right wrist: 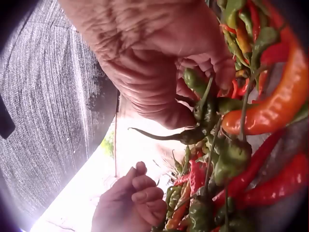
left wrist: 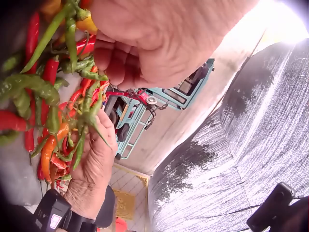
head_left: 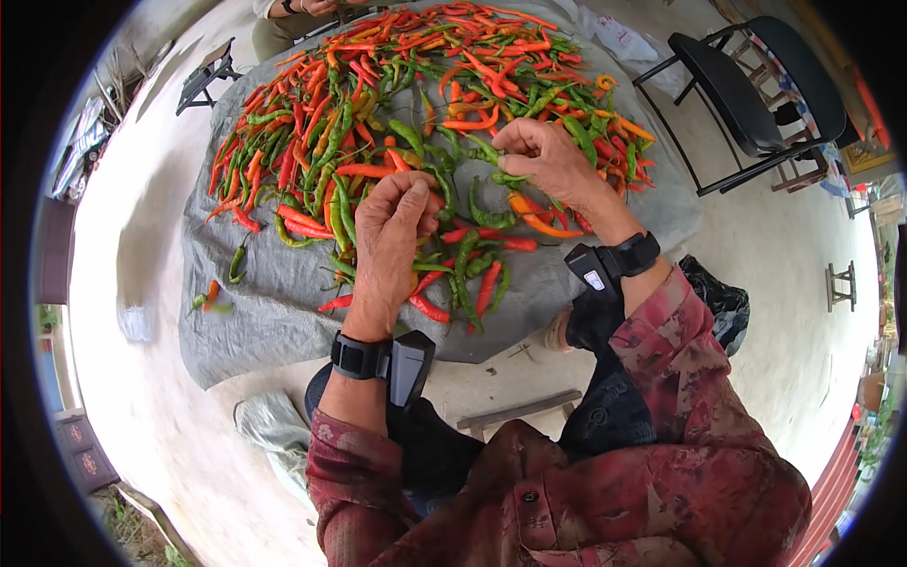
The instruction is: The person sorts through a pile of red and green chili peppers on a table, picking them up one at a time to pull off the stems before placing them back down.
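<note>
- On my feeds, the right hand (head_left: 553,170) is over the near side of the pepper pile (head_left: 321,161); thumb and fingers clamped on a green pepper (right wrist: 195,79), with other green ones bunched close against it.
- Orange pepper (right wrist: 277,113) just beside that grip in my right wrist view.
- Left hand (head_left: 392,222) above the pile too, apart from the right: fingers curled in, thumb laid against them, clamped on nothing I can make out.
- Pile is mixed red, orange and green, spread over a grey sheet (head_left: 274,326); thickest on the far side and to the left.
- Red pepper (head_left: 431,309) near the sheet's front edge, below the left hand.
- I note a few strays well out to the left, one of them a green pepper (head_left: 237,263).
- Black wrist bands (head_left: 359,357) on both arms; patterned red sleeves (head_left: 671,326).
- Second person (head_left: 293,11) at the far edge, partly cut off.
- Black chair (head_left: 727,99) off right; blue-green vehicle (left wrist: 133,121) behind, from the left wrist.
</note>
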### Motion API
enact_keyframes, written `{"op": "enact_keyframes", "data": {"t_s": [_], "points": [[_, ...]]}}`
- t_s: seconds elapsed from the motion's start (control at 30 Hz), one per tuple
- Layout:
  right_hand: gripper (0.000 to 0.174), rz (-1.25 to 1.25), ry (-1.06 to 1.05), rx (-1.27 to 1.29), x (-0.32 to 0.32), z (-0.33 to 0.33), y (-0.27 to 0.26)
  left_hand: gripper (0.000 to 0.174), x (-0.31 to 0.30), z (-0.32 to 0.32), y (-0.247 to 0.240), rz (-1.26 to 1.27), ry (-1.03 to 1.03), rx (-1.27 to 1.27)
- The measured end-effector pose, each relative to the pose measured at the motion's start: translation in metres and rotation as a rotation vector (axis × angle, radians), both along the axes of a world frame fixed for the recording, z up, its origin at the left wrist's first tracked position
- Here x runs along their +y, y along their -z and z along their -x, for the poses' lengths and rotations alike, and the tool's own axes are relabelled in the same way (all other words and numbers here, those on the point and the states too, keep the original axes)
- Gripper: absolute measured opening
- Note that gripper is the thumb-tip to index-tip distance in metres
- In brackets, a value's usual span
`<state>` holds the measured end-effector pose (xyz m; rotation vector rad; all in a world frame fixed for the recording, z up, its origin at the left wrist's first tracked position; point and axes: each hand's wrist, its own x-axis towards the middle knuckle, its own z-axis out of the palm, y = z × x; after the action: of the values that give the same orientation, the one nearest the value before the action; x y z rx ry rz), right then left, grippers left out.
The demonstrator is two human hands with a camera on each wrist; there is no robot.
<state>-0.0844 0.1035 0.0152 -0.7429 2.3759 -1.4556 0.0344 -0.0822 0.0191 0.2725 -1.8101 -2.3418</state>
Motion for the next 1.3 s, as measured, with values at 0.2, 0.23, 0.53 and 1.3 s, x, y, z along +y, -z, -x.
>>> {"op": "enact_keyframes", "data": {"t_s": [0.2,0.23,0.53,1.3], "points": [[0.029,0.446,-0.068,-0.309,0.006,-0.005,-0.010,0.023,0.014,0.005,0.005,0.028,0.105,-0.062],[0.028,0.430,-0.118,-0.330,0.006,-0.009,-0.011,0.023,0.019,0.004,0.001,0.054,0.120,-0.077],[0.028,0.132,-0.171,0.044,0.006,-0.013,-0.006,0.019,0.029,0.016,0.011,0.028,-0.014,0.008],[0.027,0.107,-0.103,0.011,-0.001,-0.015,-0.023,0.020,0.020,0.013,0.004,0.049,-0.012,0.047]]}}
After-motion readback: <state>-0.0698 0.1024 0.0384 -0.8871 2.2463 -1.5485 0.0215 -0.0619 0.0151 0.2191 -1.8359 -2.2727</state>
